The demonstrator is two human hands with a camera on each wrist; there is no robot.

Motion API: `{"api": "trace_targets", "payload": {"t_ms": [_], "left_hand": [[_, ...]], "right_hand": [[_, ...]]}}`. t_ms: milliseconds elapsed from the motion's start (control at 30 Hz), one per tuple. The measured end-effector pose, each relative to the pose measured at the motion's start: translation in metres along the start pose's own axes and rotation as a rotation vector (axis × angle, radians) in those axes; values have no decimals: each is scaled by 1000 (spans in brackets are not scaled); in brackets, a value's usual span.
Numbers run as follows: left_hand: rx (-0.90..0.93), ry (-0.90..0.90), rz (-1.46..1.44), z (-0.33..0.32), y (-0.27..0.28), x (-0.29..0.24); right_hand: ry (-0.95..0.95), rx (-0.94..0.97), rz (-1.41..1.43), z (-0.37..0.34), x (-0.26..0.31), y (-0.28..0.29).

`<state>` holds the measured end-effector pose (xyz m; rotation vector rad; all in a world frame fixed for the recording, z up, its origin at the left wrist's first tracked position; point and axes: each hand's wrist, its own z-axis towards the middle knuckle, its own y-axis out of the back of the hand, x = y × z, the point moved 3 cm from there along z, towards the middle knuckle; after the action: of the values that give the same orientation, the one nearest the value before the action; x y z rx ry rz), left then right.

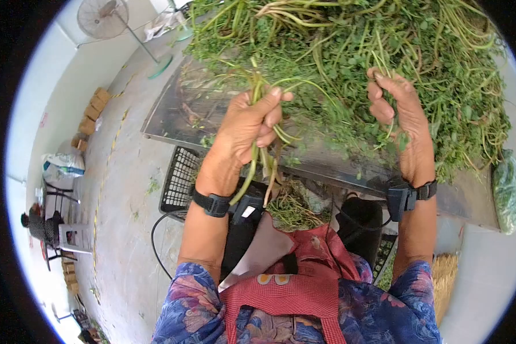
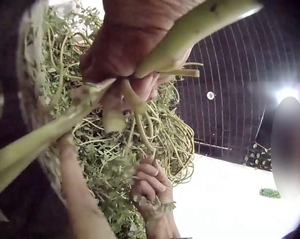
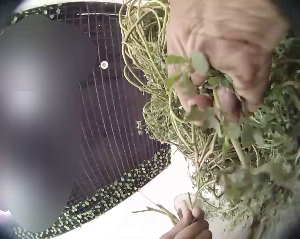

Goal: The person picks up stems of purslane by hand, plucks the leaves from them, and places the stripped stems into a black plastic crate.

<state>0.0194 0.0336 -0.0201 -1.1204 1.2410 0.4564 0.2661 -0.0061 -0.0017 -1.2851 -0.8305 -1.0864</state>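
In the head view my left hand [image 1: 252, 120] grips a small bunch of thick green stems [image 1: 252, 172], their ends hanging below the fist. Close up in the left wrist view, a pale stem [image 2: 199, 35] sticks out of that same fist. My right hand [image 1: 400, 103], over the heap's near side, pinches a thin leafy sprig [image 1: 378, 60] between thumb and fingers. Small leaves show under its fingers in the right wrist view. A big heap of leafy green stems [image 1: 350, 63] covers much of the dark table [image 1: 172, 109] in front of me.
A black plastic crate [image 1: 178, 180] stands on the floor left of the table, and cut stems [image 1: 298, 209] lie below its near edge. At the right hangs a green-filled plastic bag [image 1: 507, 192]. A standing fan [image 1: 103, 17] and cardboard boxes [image 1: 92, 112] are along the left wall.
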Motion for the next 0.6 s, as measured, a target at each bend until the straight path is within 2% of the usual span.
{"api": "trace_targets", "payload": {"t_ms": [67, 167, 200, 333, 467, 533, 600], "left_hand": [[23, 1, -51, 0, 1, 0], [8, 18, 4, -1, 5, -1], [-10, 10, 10, 0, 7, -1], [4, -22, 30, -2, 11, -5], [57, -1, 25, -4, 10, -5], [74, 5, 18, -4, 7, -4], [81, 9, 12, -6, 3, -2]], "right_hand": [[-28, 52, 253, -9, -1, -2], [-26, -59, 274, -31, 9, 2], [2, -65, 189, -44, 18, 7], [195, -446, -139, -125, 54, 54], [171, -764, -190, -240, 54, 165], [-29, -1104, -445, -305, 42, 208], [-170, -1239, -597, -367, 22, 232]]}}
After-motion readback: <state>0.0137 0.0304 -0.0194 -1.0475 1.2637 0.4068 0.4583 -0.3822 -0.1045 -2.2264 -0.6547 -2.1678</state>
